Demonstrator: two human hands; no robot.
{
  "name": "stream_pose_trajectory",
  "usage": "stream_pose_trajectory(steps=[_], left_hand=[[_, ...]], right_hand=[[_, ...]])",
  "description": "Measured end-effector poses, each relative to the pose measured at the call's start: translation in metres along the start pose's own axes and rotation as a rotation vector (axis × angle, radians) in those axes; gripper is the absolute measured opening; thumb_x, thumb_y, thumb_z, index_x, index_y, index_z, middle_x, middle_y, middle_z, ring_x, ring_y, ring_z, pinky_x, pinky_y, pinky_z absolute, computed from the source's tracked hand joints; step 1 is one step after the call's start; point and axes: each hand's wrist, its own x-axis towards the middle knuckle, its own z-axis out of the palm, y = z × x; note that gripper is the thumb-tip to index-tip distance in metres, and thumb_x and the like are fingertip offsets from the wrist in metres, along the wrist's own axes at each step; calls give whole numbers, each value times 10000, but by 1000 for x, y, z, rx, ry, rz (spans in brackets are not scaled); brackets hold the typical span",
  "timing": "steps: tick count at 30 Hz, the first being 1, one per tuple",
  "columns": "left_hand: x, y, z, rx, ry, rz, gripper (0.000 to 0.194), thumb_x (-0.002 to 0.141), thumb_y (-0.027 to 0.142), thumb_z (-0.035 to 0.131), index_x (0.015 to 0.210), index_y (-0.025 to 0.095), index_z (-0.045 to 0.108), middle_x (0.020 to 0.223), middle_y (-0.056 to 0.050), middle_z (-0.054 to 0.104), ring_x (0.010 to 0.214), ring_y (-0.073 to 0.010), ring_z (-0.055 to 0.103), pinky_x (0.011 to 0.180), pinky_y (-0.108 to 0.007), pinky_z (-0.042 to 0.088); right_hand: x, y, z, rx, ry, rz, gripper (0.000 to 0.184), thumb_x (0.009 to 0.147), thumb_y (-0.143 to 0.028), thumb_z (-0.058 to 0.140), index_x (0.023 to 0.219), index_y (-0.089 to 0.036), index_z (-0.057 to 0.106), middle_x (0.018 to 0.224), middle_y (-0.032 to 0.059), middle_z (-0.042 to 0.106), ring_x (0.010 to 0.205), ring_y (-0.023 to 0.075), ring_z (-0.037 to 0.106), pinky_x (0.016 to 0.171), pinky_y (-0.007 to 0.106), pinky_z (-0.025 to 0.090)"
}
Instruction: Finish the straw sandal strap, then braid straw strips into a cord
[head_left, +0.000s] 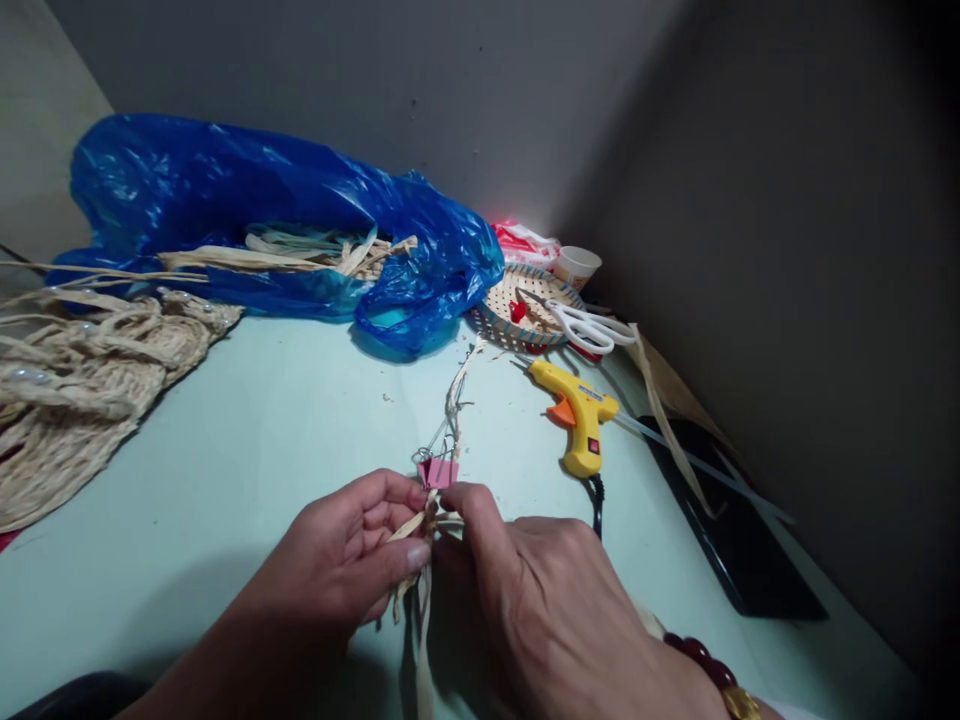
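Pale straw-like fibre strands (424, 610) hang down between my two hands, below a pink binder clip (439, 472). The clip grips the upper part of the strands, and a thin braided cord (454, 395) runs from it away across the table. My left hand (352, 550) pinches the strands just under the clip, between thumb and fingers. Close against them from the right, my right hand (540, 590) has its index finger bent at the strands beside the clip. Its other fingertips are hidden beneath the hand.
A blue plastic bag (247, 190) with fibre strips lies at the back left, near a woven straw piece (97, 400). A yellow glue gun (581, 410) rests right of the clip. Behind it are white-handled scissors (589, 328), a woven basket (499, 305) and a paper cup (577, 264). A black tablet-like slab (750, 560) lies at right.
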Motion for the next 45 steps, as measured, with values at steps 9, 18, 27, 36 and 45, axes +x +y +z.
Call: stream_pose_trajectory(steps=[9, 18, 27, 36, 45], left_hand=[[2, 1, -2, -147, -46, -22, 343, 632, 342, 814, 871, 185, 623, 662, 48, 608, 553, -80, 497, 438, -155, 277], [4, -5, -5, -133, -75, -30, 413, 660, 386, 808, 956, 170, 617, 745, 14, 629, 604, -87, 512, 476, -155, 317], [3, -2, -3, -121, -54, -17, 367, 647, 350, 809, 911, 184, 616, 689, 29, 607, 492, -59, 444, 436, -169, 262], [5, -1, -2, -112, -16, -29, 309, 609, 288, 801, 777, 183, 564, 606, 64, 565, 477, -46, 393, 423, -159, 212], [4, 1, 0, -64, 5, -15, 273, 613, 249, 785, 765, 164, 575, 606, 60, 581, 516, -49, 435, 441, -155, 231]], right_hand=[[1, 7, -7, 156, -195, 121, 166, 698, -77, 485, 746, -208, 395, 616, -22, 537, 458, 105, 351, 462, 266, 206], [2, 6, -8, 199, -211, 164, 162, 685, -52, 495, 679, -196, 419, 642, -24, 531, 483, 97, 362, 489, 273, 169], [0, 7, -1, 336, -121, 98, 159, 671, -59, 495, 764, -187, 488, 697, -11, 552, 528, 108, 419, 491, 230, 291], [2, 12, 2, 381, -37, 56, 198, 785, -58, 440, 845, -180, 585, 744, 8, 589, 615, 120, 523, 541, 214, 360], [1, 11, 13, 238, -24, 67, 139, 842, -133, 405, 882, -139, 538, 624, -3, 553, 493, 124, 451, 469, 246, 304]])
